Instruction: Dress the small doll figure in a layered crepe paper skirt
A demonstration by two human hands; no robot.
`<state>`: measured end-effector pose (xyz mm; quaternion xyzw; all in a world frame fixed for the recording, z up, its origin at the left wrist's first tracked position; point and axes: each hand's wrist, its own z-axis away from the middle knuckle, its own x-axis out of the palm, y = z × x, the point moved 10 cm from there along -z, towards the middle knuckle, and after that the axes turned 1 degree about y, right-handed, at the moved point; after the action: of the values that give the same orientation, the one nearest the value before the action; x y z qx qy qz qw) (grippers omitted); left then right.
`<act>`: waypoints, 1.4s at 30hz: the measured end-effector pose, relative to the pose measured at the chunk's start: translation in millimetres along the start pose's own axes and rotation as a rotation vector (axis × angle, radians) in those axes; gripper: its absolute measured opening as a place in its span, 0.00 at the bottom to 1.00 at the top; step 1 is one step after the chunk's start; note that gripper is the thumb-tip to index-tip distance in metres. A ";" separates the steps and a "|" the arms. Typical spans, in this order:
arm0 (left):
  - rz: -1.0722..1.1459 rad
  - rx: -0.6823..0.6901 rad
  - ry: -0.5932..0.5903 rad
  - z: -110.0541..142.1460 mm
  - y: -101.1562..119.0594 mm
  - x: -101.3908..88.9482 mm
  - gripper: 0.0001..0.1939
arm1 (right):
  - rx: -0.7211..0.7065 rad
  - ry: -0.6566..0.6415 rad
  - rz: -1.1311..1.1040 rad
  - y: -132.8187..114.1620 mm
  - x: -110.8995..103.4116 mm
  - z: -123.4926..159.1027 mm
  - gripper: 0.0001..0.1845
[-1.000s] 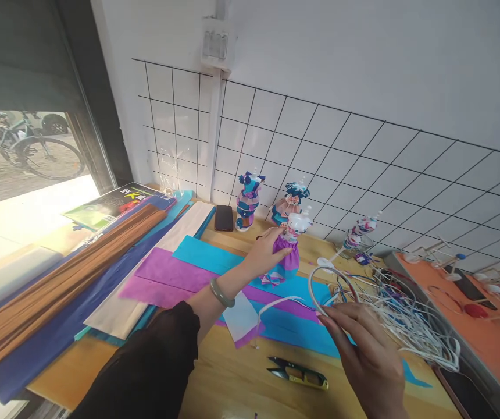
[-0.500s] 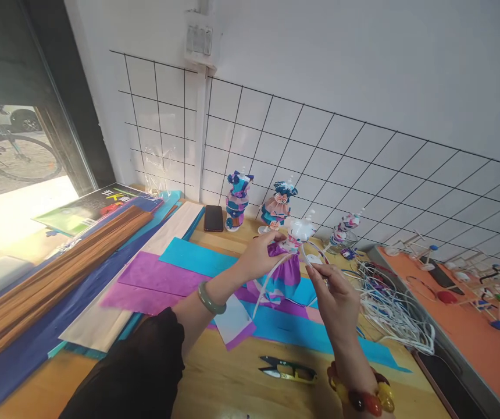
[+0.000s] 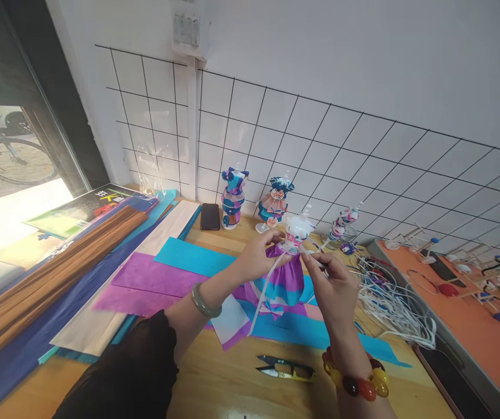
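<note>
A small white dress form [image 3: 299, 228] stands upright with a purple and blue paper skirt [image 3: 288, 273] around its waist. My left hand [image 3: 261, 256] is closed at the left of the waist, pinching a white strip [image 3: 262, 298] whose loose end hangs down over the skirt to the table. At the right of the waist, my right hand [image 3: 332, 285] pinches the other part of the strip between thumb and fingers. Its hold on the strip is partly hidden by the fingers. A paper bow sits low on the skirt.
Thread snips [image 3: 285, 369] lie in front. Coloured paper sheets [image 3: 145, 279] spread to the left, near a phone [image 3: 210, 216]. Several dressed forms, one of them blue and purple [image 3: 233, 201], stand by the wall. Tangled white cords [image 3: 389, 308] lie right, beside an orange tray [image 3: 472, 343].
My right hand has drawn in to the waist, and the strip's wide loop at the right has closed up. My left hand stays at the waist. The view has shifted slightly.
</note>
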<state>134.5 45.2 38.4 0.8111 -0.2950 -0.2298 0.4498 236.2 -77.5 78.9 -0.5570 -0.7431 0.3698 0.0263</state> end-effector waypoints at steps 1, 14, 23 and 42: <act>0.011 0.007 -0.004 0.2 2.2 1.0 0.21 | 0.009 -0.002 0.003 1.4 0.6 -0.1 0.13; -0.058 0.021 -0.081 2.3 3.0 12.8 0.19 | 0.110 -0.043 -0.001 15.7 4.0 -0.3 0.14; -0.222 0.025 -0.058 4.4 12.1 9.2 0.17 | 0.004 -0.104 0.014 15.0 11.6 0.3 0.12; -0.310 0.215 -0.021 3.8 24.9 8.9 0.17 | -0.099 -0.153 0.022 9.2 13.7 1.4 0.13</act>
<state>131.7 26.4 57.1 0.8876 -0.1942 -0.2721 0.3168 237.8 -65.7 67.5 -0.5360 -0.7541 0.3743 -0.0625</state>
